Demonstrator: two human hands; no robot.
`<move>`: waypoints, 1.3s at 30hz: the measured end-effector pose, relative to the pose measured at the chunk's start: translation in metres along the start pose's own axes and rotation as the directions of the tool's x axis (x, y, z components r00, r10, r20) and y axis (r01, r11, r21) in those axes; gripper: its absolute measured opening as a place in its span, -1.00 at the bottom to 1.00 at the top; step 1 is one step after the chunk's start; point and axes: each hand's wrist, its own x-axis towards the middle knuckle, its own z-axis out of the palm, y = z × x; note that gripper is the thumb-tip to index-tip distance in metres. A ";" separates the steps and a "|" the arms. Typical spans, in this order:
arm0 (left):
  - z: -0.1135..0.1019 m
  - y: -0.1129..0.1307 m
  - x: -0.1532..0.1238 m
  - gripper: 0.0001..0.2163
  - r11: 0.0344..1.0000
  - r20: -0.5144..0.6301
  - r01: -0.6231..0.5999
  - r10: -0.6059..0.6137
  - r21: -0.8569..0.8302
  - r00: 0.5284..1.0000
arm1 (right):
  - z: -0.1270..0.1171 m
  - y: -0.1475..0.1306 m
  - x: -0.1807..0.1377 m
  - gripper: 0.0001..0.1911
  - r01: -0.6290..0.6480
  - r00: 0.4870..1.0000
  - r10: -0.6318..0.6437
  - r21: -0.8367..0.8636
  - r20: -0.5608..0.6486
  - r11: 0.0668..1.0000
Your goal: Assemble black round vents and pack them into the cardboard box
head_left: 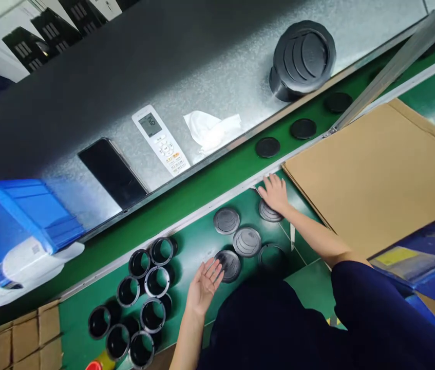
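Note:
My left hand [205,286] is palm up with its fingers spread and holds nothing. Its fingertips are beside a round black louvred vent disc [230,265]. My right hand [275,192] reaches forward with fingers stretched out over another louvred disc [270,211], partly covering it; whether it touches the disc I cannot tell. Two more louvred discs, one at the back [226,220] and one in the middle [247,242], lie between my hands on the green worktop. A black ring [260,257] sits close to my body. Several open black cylinders [157,281] stand to the left.
Flat black discs [267,147] lie on the green strip under a metal shelf. The shelf holds a louvred black cylinder [302,59], a remote control [161,140], tissue [211,131], a phone [112,172] and a blue bin [43,208]. Cardboard [379,174] is at right, beside a slanting metal strut [390,72].

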 end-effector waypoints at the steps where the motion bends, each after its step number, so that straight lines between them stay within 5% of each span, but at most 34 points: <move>1: 0.003 0.003 0.002 -0.68 1.000 -0.014 0.008 -0.008 -0.006 1.000 | -0.008 0.000 0.032 -0.38 -0.103 0.991 0.112 0.127 -0.068 0.987; 5: 0.013 0.012 0.007 -0.71 1.000 -0.032 0.000 -0.001 -0.009 0.999 | -0.037 -0.002 0.151 -0.50 -0.362 0.880 0.446 0.378 -0.164 0.852; 9: 0.018 0.016 0.015 -0.77 0.999 -0.062 -0.035 0.035 -0.003 0.997 | -0.026 -0.019 0.181 -0.77 -0.471 0.822 0.569 0.574 0.010 0.670; 12: 0.033 0.016 0.019 -0.78 0.995 -0.057 -0.096 0.096 0.005 0.994 | 0.010 -0.051 0.132 -0.58 -0.493 0.845 0.488 0.676 0.221 0.547; 15: 0.059 0.018 0.019 -0.61 0.963 0.064 -0.262 0.265 -0.056 0.962 | 0.043 -0.098 0.035 -0.44 -0.548 0.836 0.276 0.745 0.474 0.380; 18: 0.077 0.027 0.013 -0.41 0.868 0.177 -0.449 0.486 -0.214 0.856 | 0.052 -0.142 -0.075 -0.38 -0.700 0.693 -0.037 0.685 0.720 0.204; 21: 0.074 0.036 -0.006 -0.44 0.789 0.175 -0.515 0.589 -0.335 0.789 | 0.041 -0.170 -0.146 -0.44 -0.734 0.528 -0.222 0.572 0.819 0.365; 22: 0.069 0.037 -0.015 -0.45 0.775 0.153 -0.524 0.601 -0.354 0.785 | 0.036 -0.176 -0.157 -0.45 -0.661 0.544 -0.233 0.583 0.806 0.472; 23: 0.064 0.036 -0.025 -0.45 0.770 0.134 -0.524 0.600 -0.364 0.789 | 0.030 -0.180 -0.163 -0.45 -0.529 0.619 -0.236 0.619 0.749 0.580; 25: 0.053 0.031 -0.046 -0.42 0.789 0.127 -0.488 0.564 -0.374 0.816 | 0.017 -0.188 -0.163 -0.44 -0.112 0.812 -0.314 0.660 0.491 0.743; 26: 0.047 0.027 -0.055 -0.39 0.802 0.144 -0.461 0.543 -0.380 0.827 | 0.010 -0.191 -0.161 -0.46 0.117 0.848 -0.408 0.630 0.339 0.767; 27: 0.042 0.022 -0.064 -0.37 0.813 0.177 -0.436 0.529 -0.385 0.830 | 0.004 -0.194 -0.160 -0.48 0.312 0.824 -0.519 0.583 0.226 0.750; 29: 0.032 0.012 -0.077 -0.34 0.822 0.264 -0.412 0.530 -0.394 0.806 | -0.004 -0.201 -0.163 -0.52 0.539 0.700 -0.693 0.511 0.171 0.670; 31: 0.023 0.003 -0.086 -0.31 0.832 0.369 -0.404 0.537 -0.381 0.758 | -0.006 -0.205 -0.175 -0.50 0.609 0.624 -0.753 0.474 0.210 0.636; 33: 0.014 -0.004 -0.093 -0.30 0.855 0.467 -0.388 0.514 -0.344 0.719 | -0.005 -0.208 -0.190 -0.42 0.605 0.627 -0.741 0.448 0.240 0.658; 36: 0.004 -0.008 -0.100 -0.26 0.893 0.568 -0.349 0.450 -0.284 0.689 | -0.006 -0.211 -0.211 -0.34 0.513 0.692 -0.673 0.477 0.262 0.713; 39: -0.001 -0.009 -0.105 -0.19 0.924 0.629 -0.294 0.381 -0.244 0.677 | -0.018 -0.214 -0.230 -0.33 0.328 0.808 -0.540 0.585 0.233 0.742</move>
